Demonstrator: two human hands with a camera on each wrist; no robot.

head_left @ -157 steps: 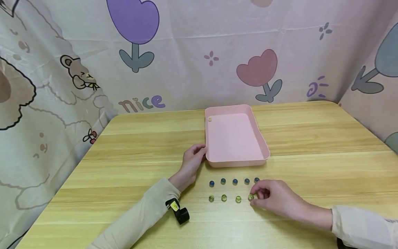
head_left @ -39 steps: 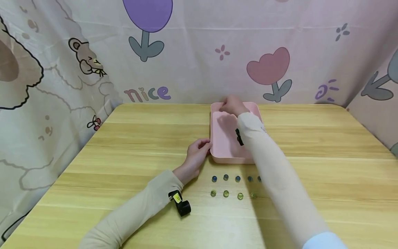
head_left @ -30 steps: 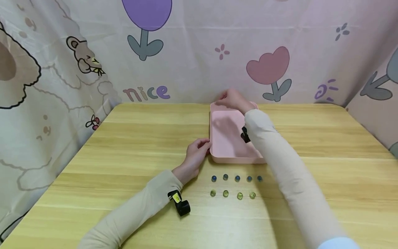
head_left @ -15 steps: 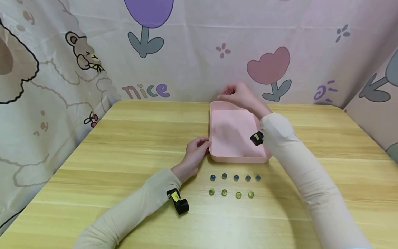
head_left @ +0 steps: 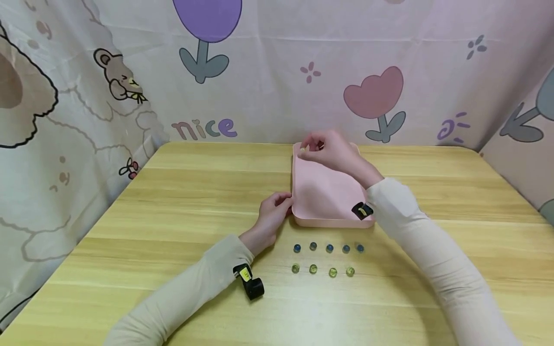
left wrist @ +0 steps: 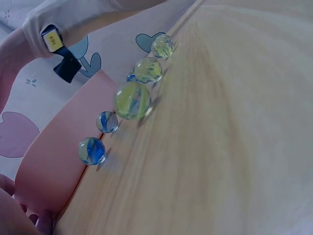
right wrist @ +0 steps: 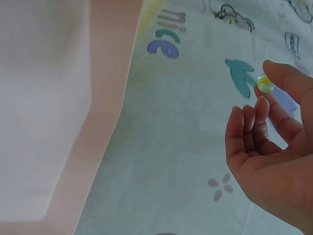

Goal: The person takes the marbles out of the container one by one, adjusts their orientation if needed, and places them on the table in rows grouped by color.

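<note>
My right hand pinches a yellow-green glass marble between thumb and index finger, above the far left part of the pink tray. The other fingers of that hand are curled inward. At the tray's near left side, my left hand holds the side wall from outside; part of its grip is hidden. In front of the tray, several blue marbles lie in a row. Nearer to me is a second row, of several yellow-green marbles. The left wrist view shows the marbles close beside the tray wall.
All this is on a wooden table. A printed curtain hangs right behind its far edge and along both sides. Black cameras are strapped to my left wrist and right wrist.
My right hand reached into the tray's far left end, rose with the marble that lay there, and has come down slightly toward me. My left hand stays at the tray; the rows look unchanged.
</note>
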